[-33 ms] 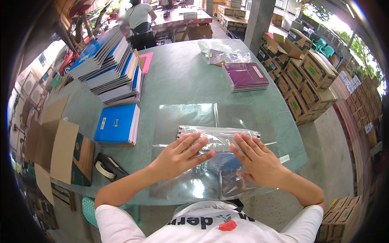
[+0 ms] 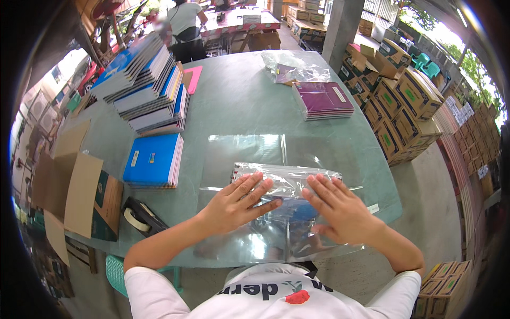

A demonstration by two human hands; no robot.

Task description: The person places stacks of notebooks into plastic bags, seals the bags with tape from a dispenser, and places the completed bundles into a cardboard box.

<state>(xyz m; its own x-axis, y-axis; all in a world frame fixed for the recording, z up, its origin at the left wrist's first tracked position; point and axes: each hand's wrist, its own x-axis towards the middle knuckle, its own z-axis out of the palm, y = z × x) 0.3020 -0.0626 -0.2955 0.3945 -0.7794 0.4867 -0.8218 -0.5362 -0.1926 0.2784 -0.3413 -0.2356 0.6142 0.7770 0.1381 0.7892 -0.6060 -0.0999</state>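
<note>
A stack of notebooks lies in front of me under clear plastic film [image 2: 313,173]; its spiral-bound edge shows at the left, and blue shows through the film between my hands. My left hand [image 2: 239,202] rests flat on the left part of the film-covered stack, fingers stretched out. On its right part lies my right hand [image 2: 340,207], also flat, with its fingers slightly spread. Neither hand grips anything. A larger clear plastic sheet [image 2: 241,149] is spread on the table around and beneath the stack. How far the film reaches under my palms is hidden.
The green table [image 2: 228,101] carries a tall pile of notebooks [image 2: 154,95], a blue-covered stack [image 2: 154,157], a purple stack [image 2: 321,98], crumpled plastic [image 2: 303,66] and a tape dispenser [image 2: 141,218]. An open carton [image 2: 85,196] stands left; stacked cartons [image 2: 404,106] stand right. A person [image 2: 186,32] stands beyond.
</note>
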